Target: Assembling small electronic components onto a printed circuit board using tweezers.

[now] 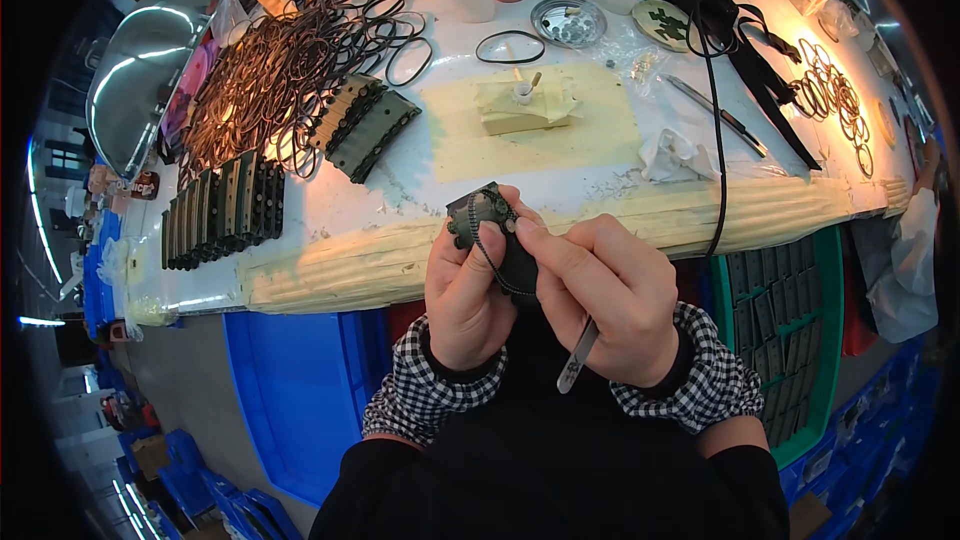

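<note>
My left hand (465,295) is closed around a small dark green model part (518,262) with round wheels along its edge, like a model tank hull. A thin dark track loop (472,230) runs over the wheels and hangs down beside my left thumb. My right hand (615,300) keeps metal tweezers (578,355) in the palm, the flat end sticking out below. Its thumb and forefinger pinch at the track's upper stretch against the part. Both hands are just off the table's front edge. The tweezers' tips are hidden.
A tangled heap of dark loops (270,80) lies left, near rows of green hull pieces (225,205). A yellow block with a small cup (525,110) stands ahead. A pen-like knife (715,115) and a hanging black cable (718,140) are right. Below are blue (300,400) and green (835,340) crates.
</note>
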Demonstrator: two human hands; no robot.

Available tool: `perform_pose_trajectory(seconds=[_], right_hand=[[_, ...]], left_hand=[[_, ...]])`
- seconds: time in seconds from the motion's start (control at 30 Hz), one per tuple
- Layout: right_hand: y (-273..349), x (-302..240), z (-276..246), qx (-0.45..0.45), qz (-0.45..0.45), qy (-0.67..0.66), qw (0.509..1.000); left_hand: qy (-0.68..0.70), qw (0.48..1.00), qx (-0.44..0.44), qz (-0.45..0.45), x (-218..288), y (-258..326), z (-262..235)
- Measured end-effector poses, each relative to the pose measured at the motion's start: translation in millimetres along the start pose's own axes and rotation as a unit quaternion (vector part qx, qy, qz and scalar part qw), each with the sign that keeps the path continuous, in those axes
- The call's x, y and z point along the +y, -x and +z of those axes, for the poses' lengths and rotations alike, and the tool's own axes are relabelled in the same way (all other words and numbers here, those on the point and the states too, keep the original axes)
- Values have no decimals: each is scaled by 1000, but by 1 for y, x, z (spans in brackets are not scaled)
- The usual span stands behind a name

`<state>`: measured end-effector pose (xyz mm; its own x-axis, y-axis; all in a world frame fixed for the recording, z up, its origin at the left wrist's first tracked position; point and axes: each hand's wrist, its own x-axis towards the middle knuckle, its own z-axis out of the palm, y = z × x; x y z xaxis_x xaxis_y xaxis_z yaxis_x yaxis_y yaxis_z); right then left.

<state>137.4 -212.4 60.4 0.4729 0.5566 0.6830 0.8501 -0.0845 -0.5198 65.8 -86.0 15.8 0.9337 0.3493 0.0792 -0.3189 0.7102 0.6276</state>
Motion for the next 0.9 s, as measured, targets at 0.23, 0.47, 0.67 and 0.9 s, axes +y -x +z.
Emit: perform_pose_trajectory(seconds=[0.23, 0.47, 0.67, 0.9], right_hand=[[4, 1, 4, -8, -1, 19, 1000], [4, 2, 3, 5, 54, -47, 997], [-3, 1, -4, 21, 106, -127, 986], [-5, 0, -15, -49, 231, -277, 931]], left_hand=[[0, 999, 43, 0, -1, 3, 4], [-17, 999, 22, 16, 0, 1, 4], [-293, 940, -41, 173, 5, -7, -1], [-589, 712, -70, 377, 13, -17, 5]])
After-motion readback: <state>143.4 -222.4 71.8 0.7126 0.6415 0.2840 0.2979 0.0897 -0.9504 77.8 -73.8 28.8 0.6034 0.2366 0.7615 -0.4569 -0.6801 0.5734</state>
